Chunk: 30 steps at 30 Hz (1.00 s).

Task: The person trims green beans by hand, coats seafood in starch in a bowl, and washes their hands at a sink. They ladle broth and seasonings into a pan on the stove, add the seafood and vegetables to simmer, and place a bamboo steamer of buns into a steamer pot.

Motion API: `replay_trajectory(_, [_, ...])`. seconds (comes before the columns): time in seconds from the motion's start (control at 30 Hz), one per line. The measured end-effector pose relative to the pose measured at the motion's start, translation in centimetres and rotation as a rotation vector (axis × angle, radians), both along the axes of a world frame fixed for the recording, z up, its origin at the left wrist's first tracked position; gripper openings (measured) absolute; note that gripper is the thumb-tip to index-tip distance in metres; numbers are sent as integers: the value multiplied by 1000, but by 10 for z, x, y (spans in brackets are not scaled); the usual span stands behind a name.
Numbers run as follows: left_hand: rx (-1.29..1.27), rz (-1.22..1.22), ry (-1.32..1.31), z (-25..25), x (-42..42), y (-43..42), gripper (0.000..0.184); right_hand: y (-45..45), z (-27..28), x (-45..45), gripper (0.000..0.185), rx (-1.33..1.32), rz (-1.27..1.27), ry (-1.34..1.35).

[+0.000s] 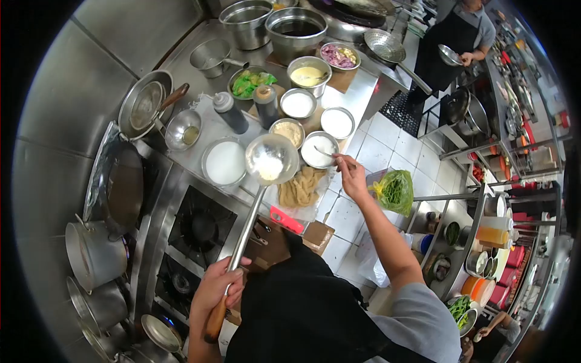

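Observation:
My left hand (219, 283) is closed round the handle of a long metal ladle (247, 225), whose round bowl is held over the counter beside a bowl of white liquid (225, 162). A little pale food lies in the ladle's bowl. With fingers pinched, my right hand (351, 174) holds a small spoon (325, 152) that dips into a metal bowl of white powder (317, 149). Next to that bowl are a bowl of beige powder (287, 132) and two more bowls of white contents. A folded tan cloth (301, 187) lies just below them.
Dark squeeze bottles (230, 113), a bowl of greens (249, 82) and large pots (296, 29) stand farther back. Stove burners (201, 225) are at the left. Across the tiled aisle, a person in a black apron (451, 39) holds a metal bowl. Shelves (484, 199) line the right.

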<state>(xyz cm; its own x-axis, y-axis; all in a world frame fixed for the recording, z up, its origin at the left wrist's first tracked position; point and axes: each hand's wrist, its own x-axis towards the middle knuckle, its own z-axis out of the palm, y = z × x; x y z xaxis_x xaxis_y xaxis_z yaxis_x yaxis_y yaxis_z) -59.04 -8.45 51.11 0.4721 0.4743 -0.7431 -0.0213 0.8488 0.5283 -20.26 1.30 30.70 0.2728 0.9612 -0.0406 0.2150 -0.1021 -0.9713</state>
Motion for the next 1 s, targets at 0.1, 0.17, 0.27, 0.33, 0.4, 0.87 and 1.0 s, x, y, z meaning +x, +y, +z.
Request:
replay_trajectory(0.1, [-24, 107, 7, 10, -21, -26, 31, 8, -11, -7, 27, 53, -63, 76])
replay_trajectory(0.17, [-22, 175, -24, 11, -36, -43, 31, 4, 4, 7, 38, -139, 23, 115])
replay_trajectory(0.27, [-3, 278, -18, 13, -54, -62, 32, -16, 15, 52, 87, -220, 0, -116])
replay_trajectory(0.33, [-10, 376, -14, 11, -63, -78, 33, -27, 59, 62, 86, -118, -164, -412])
replay_trajectory(0.4, [22, 428, -15, 8, -66, -86, 33, -13, 78, 58, 64, 94, -227, -498])
replay_trajectory(0.87, [44, 670, 141, 10, -55, -118, 31, 161, 57, -150, 60, 489, -265, -202])
replay_trajectory(1.0, [18, 679, 128, 7, -55, -126, 31, 191, 24, -125, 89, 405, -77, -227])
